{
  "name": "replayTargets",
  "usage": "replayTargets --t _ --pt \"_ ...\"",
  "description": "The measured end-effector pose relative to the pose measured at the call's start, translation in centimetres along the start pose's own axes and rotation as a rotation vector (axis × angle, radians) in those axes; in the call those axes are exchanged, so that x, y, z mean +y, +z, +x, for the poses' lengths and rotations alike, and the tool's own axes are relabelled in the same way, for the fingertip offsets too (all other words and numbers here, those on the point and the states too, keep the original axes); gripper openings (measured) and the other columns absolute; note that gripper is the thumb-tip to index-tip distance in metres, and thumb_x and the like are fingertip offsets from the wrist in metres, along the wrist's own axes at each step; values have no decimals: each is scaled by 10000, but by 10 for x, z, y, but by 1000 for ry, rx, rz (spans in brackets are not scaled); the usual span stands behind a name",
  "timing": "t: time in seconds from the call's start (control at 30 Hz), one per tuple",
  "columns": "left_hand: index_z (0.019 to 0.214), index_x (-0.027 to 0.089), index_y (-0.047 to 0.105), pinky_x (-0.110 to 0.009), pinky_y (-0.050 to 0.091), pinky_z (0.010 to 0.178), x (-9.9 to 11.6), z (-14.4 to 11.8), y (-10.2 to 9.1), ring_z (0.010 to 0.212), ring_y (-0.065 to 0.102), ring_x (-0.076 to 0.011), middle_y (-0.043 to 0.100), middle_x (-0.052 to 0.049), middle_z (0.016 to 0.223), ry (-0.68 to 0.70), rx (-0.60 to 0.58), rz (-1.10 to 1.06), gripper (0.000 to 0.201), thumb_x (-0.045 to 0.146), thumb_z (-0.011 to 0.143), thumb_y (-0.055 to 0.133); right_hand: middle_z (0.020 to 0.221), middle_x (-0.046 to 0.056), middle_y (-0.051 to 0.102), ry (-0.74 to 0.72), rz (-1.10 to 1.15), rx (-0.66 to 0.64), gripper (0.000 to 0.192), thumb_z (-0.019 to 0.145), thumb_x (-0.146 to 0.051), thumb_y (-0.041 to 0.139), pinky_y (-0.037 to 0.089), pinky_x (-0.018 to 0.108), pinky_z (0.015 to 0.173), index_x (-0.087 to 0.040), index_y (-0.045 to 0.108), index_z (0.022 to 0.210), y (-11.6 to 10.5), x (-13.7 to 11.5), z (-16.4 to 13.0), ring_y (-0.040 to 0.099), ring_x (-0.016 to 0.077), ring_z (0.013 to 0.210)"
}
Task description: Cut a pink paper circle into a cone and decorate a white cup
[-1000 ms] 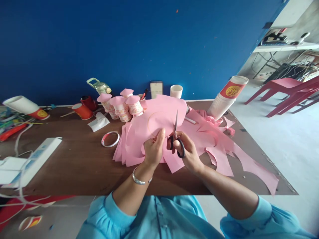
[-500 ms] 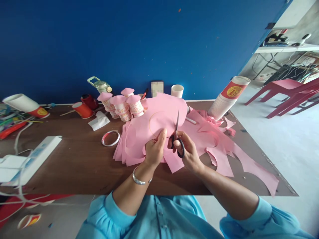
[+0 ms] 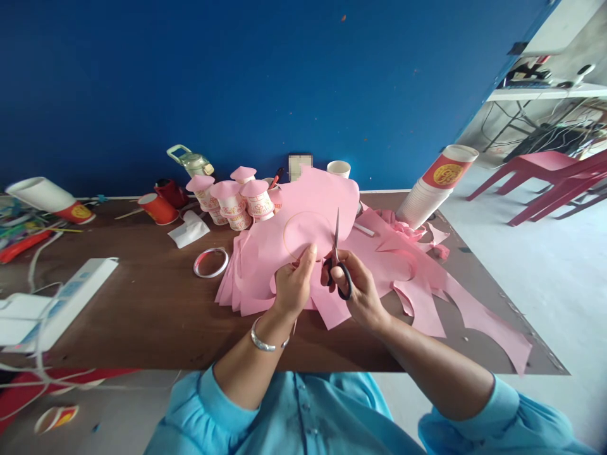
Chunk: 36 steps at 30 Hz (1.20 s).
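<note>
My left hand (image 3: 294, 278) pinches the lower edge of a pink paper sheet (image 3: 327, 189), thumb on top. A circle outline is drawn on this sheet, just above my thumb. In my right hand (image 3: 358, 287) are black-handled scissors (image 3: 337, 234), closed round their handles, with the blades pointing up along the right part of the sheet. From here the blades look nearly together; whether paper lies between them I cannot tell. Beneath the held sheet lie more pink sheets (image 3: 251, 297), fanned out to the left.
Pink paper scraps (image 3: 427, 309) cover the table's right side, beside a leaning stack of paper cups (image 3: 434, 186). Several cups with pink cone tops (image 3: 230, 199) stand behind. A tape roll (image 3: 210, 262) and power strip (image 3: 78, 303) lie left. A blue wall (image 3: 284, 76) rises behind.
The held sheet has tilted and turned slightly, its upper edge now showing a notched outline and more of the drawn circle. Both hands stay almost in place.
</note>
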<state>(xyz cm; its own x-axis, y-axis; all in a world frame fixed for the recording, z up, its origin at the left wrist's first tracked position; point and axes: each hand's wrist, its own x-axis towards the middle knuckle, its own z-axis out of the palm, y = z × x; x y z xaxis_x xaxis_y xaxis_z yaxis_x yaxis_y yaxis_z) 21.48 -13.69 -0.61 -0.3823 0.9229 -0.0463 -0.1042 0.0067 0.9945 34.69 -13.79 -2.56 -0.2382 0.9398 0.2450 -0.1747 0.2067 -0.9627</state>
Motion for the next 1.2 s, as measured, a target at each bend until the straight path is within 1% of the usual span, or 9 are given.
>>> replayTargets --t 0.2,0.43,0.5,0.67,0.77,0.87,0.97,1.07,1.2 --pt "434 215 450 -257 395 480 6 1 -1 461 461 -114 390 44 419 -11 12 -11 567 485 786 802 834 19 650 -1 10 -6 466 958 -666 654 477 270 589 -220 627 1091 0 -2 1 578 144 696" --pt "449 203 500 -251 394 469 0 4 -4 464 473 -112 423 36 433 30 -9 -22 561 527 802 792 750 -6 613 -1 10 -5 452 952 -660 666 464 265 558 -222 629 1060 1 -6 2 531 135 642" --pt "456 198 524 -247 396 463 1 4 -4 464 475 -112 443 32 436 21 -15 -21 543 524 800 790 742 -9 606 -1 7 -5 451 952 -661 664 460 264 554 -225 633 1063 1 -6 2 526 136 642" --pt "474 191 556 -235 425 468 7 5 -6 478 494 -111 504 15 463 -58 -125 -69 513 515 819 753 727 -11 596 17 -11 -6 487 933 -690 668 464 274 550 -221 636 1063 1 -7 2 521 140 634" --pt "491 186 585 -231 456 492 9 5 -7 495 518 -113 538 10 483 -42 -140 -76 459 467 805 768 727 -13 597 24 -10 -13 488 932 -687 671 476 275 561 -219 638 1065 1 -7 2 536 140 637" --pt "530 176 652 -252 516 533 12 5 -8 532 590 -144 615 -18 520 -37 -153 -109 404 447 811 751 728 -10 604 28 -10 -14 479 936 -678 675 482 272 561 -217 645 1064 1 -6 2 549 138 635" --pt "559 163 686 -257 538 554 17 4 -9 562 622 -157 645 -30 548 -18 -125 -124 354 420 793 752 710 -9 606 42 -21 -15 485 932 -684 676 479 271 552 -215 653 1054 1 -6 2 546 137 622" --pt "545 159 675 -244 526 562 23 3 -10 566 607 -145 605 -9 528 18 -70 -97 309 373 739 786 697 -12 606 56 -29 -13 504 925 -699 674 482 272 547 -216 658 1067 1 -5 1 545 140 614" --pt "532 164 667 -244 502 562 29 3 -9 555 561 -130 564 10 525 3 -36 -84 287 336 715 806 691 -14 611 58 -32 -15 503 924 -694 678 493 273 548 -215 660 1078 1 -6 1 558 140 611"
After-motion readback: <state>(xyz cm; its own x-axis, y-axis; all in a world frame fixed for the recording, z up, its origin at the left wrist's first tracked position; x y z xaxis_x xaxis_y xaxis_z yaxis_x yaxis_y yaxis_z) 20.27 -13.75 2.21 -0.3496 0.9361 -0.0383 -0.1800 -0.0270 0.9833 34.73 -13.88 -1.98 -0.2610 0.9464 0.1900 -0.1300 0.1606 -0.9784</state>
